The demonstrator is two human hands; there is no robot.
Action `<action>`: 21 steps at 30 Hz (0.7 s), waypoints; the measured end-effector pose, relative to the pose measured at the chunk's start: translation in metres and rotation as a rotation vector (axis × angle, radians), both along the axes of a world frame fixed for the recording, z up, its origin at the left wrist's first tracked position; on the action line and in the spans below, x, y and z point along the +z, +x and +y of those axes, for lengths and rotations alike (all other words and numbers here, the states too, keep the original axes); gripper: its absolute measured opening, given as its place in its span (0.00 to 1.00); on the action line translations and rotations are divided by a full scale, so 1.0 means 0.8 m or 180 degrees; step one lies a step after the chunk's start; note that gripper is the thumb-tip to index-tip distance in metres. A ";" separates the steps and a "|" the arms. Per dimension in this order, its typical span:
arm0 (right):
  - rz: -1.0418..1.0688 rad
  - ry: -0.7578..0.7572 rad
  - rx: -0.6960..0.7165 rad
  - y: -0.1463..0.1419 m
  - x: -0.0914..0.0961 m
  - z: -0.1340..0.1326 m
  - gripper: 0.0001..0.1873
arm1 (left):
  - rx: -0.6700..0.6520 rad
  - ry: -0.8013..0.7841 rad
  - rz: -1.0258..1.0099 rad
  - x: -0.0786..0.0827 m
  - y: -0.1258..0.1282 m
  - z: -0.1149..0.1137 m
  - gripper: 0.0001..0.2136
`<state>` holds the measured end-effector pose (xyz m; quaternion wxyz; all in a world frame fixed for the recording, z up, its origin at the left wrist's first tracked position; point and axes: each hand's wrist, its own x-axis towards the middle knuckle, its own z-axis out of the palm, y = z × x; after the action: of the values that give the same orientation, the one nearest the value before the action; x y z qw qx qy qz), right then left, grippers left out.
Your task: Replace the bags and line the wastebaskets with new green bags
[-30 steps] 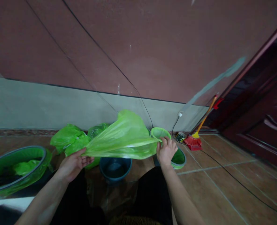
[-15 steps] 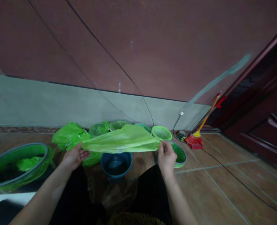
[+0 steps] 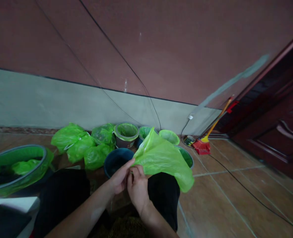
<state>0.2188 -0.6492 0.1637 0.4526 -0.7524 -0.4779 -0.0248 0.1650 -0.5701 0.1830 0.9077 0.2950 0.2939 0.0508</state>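
Grip of the two bare hands: the left hand (image 3: 120, 180) and right hand (image 3: 138, 186) meet side by side in front of the person, fingers drawn together in a pinch on the narrow, gathered end of a green plastic bag (image 3: 165, 158). The exact placing of the fingertips is partly hidden by the folds and by the hands themselves. From this pinch the bag spreads to the right, its loose body above and partly over the right knee (image 3: 162, 201), its far lower corner hanging free. Just beyond the hands, a blue basin (image 3: 111, 160) stands on the tiled floor (image 3: 223, 188), partly covered by the left hand and the bag. Left of the basin, filled green bags (image 3: 70, 137) lie in a cluster near the wall (image 3: 62, 102); behind it stands a brown bucket (image 3: 123, 142) with a green liner. Far left, a large bin (image 3: 44, 158) with a grey rim is likewise lined in green and holds further green plastic and dark matter. Right, a red dustpan (image 3: 201, 147) rests near the wall.
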 end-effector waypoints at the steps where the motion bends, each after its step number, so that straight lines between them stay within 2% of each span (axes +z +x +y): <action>1: 0.0013 -0.0063 0.0067 -0.006 -0.002 0.000 0.15 | 0.0037 0.0208 0.0135 0.003 0.001 0.004 0.13; 4: 0.0109 -0.0229 0.0471 -0.016 0.001 -0.009 0.18 | 0.0076 0.0921 0.0538 0.000 -0.005 0.019 0.10; 6: 0.0150 -0.0265 0.0817 -0.012 0.015 -0.020 0.15 | -0.0065 0.1383 0.0565 -0.008 -0.013 0.032 0.12; 8: 0.0067 -0.0148 0.0918 0.007 0.042 -0.030 0.12 | -0.0336 0.1860 0.0504 -0.012 -0.023 0.050 0.15; 10: -0.0205 -0.0014 0.0717 0.044 0.076 -0.030 0.13 | -0.0600 0.2445 0.0520 -0.011 -0.034 0.071 0.17; 11: -0.0414 -0.0122 0.0600 0.067 0.092 -0.025 0.15 | -0.0714 0.2770 0.0543 -0.008 -0.040 0.081 0.18; 14: -0.1202 -0.1320 0.0440 0.140 0.119 0.010 0.34 | -0.1081 0.3560 0.0544 0.010 -0.056 0.107 0.20; 16: -0.1443 -0.2229 0.0445 0.180 0.114 0.040 0.44 | -0.1286 0.3867 0.0569 0.027 -0.067 0.118 0.20; 18: -0.1477 -0.2881 0.0592 0.208 0.097 0.065 0.45 | -0.1462 0.4079 0.0679 0.042 -0.079 0.124 0.20; 21: -0.1465 -0.3043 0.0449 0.236 0.078 0.087 0.36 | -0.1637 0.4309 0.0854 0.055 -0.100 0.133 0.19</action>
<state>0.4077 -0.5799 0.2262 -0.0565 -0.8158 -0.5722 0.0618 0.0853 -0.4635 0.2273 0.4664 0.8541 0.2283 -0.0299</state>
